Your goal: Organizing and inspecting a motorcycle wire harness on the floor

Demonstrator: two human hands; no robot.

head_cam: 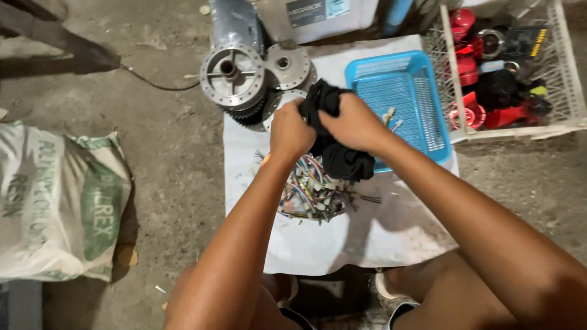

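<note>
Black cloth [335, 131] bunched between 2 hands above a white sheet [367, 238] spread on a concrete floor [171, 153]. Left hand [291, 129] closed in a fist around the cloth's upper left fold; right hand [354, 124] clamped over the top, with the loose end hanging down toward a tangle of multicoloured wires [312, 189]. Wire bundle lying on the sheet directly beneath the cloth, partly hidden by it; whether some part is wrapped inside the cloth cannot be told.

Behind the hands: 2 round metal hub parts [235, 76] with a toothed gear below them, at the sheet's far edge. To the right: blue plastic basket [422, 110], nearly bare, touching a white wire crate [568, 104] filled with red and black parts. Far left: woven sack [55, 201] slumped on the floor.

Judged as a wiping or wringing step. Best done with opposed twists of both fists, cloth kept clear of the wire ends below to avoid snagging, and grip shifted to a clean fold once one face is soiled.
</note>
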